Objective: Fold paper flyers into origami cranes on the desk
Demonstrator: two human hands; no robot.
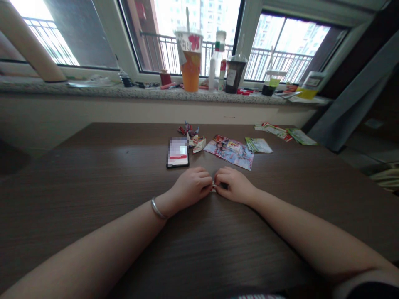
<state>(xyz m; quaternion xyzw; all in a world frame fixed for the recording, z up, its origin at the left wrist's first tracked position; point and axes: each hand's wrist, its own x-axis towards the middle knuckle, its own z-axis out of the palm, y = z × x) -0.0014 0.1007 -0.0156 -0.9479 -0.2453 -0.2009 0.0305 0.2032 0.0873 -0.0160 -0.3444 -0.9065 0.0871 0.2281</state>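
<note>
Close together over the middle of the table, my left hand [193,185] and my right hand [234,185] both have their fingers closed. Between the fingertips shows a bit of a small white and red piece [213,187], which both hands pinch from either side. The fingers cover most of it, so its kind cannot be made out. A silver bangle [158,208] circles my left wrist. Just beyond my left hand lies a phone [177,153] with a lit, blurred screen. Past my right hand is a colourful printed sheet [230,150].
Crumpled or folded papers [197,143] lie beside the phone. Small green-and-white packets [258,145] and more packets [301,136] are at the back right of the brown table [93,182]. On the windowsill [124,93] stand a large orange drink cup [191,68], bottles and other cups.
</note>
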